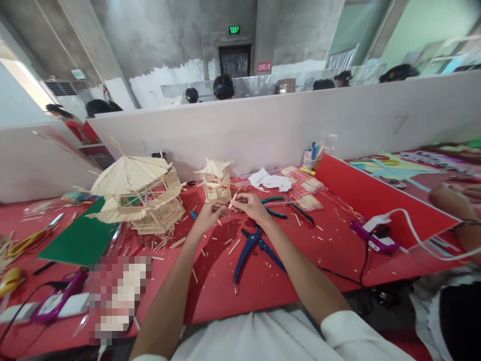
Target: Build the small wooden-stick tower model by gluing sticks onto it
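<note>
A thin wooden stick [232, 201] is pinched between the thumb and fingers of the right hand [248, 205], no gap being left at the grip; its ends are seen beyond the fingertips. The left hand [211, 214] is held just beside it with fingers curled inward; whether anything is gripped there cannot be told. The stick is pale, narrow and straight, and is tilted. Just behind the hands, a small pavilion-like stick model [216, 181] is stood on the red tabletop [214, 301]. Nearer the body, blue-handled pliers [246, 253] are laid with handles spread. Farther left, a larger roofed stick model [131, 175] is placed, with loose sticks scattered about its base.
</note>
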Tool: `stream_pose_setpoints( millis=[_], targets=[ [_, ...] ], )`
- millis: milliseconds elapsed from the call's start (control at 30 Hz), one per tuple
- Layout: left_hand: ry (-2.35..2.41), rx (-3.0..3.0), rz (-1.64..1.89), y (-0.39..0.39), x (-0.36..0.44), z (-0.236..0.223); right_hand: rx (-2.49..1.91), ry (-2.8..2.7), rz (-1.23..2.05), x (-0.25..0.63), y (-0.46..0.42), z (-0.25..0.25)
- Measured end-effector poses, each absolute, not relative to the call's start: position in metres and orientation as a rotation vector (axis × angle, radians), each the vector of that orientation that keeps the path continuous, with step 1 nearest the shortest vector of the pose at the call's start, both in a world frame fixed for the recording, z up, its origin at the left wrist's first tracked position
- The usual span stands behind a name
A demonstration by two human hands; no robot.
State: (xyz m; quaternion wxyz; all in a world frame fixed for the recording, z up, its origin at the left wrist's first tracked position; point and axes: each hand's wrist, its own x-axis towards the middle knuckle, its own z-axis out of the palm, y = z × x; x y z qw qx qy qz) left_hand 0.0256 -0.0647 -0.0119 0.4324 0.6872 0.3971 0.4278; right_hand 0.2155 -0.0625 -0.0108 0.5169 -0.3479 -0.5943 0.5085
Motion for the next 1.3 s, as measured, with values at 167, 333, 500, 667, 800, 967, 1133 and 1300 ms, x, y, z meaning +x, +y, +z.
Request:
stream_pose_setpoints(
  millis=[167, 333, 500, 667, 800, 967, 1133, 1300],
  targets=[
    [0.985, 1.599, 1.049, -0.063, 0.03, -0.018, -0.846, -1.607, 1.087, 0.212, -0.063, -0.014],
    [1.044, 1.597, 1.021, -0.063, 0.031, -0.02, -0.867, -1.688, 1.036, 0.212, -0.066, -0.011],
    [1.068, 1.633, 1.011, -0.065, 0.03, -0.02, -0.84, -1.765, 0.999, 0.213, -0.069, -0.005],
    [1.084, 1.662, 1.027, -0.063, 0.03, -0.022, -0.863, -1.836, 0.911, 0.214, -0.071, -0.002],
    [1.074, 1.74, 1.012, -0.065, 0.03, -0.02, -0.875, -1.847, 0.872, 0.215, -0.07, -0.002],
    [1.051, 1.724, 1.004, -0.065, 0.03, -0.02, -0.864, -1.834, 0.87, 0.215, -0.068, -0.004],
    [1.034, 1.615, 1.014, -0.062, 0.031, -0.02, -0.841, -1.782, 0.875, 0.212, -0.064, -0.009],
    [1.085, 1.653, 1.039, -0.07, 0.033, -0.012, -0.815, -1.72, 0.94, 0.212, -0.063, -0.011]
  ],
)
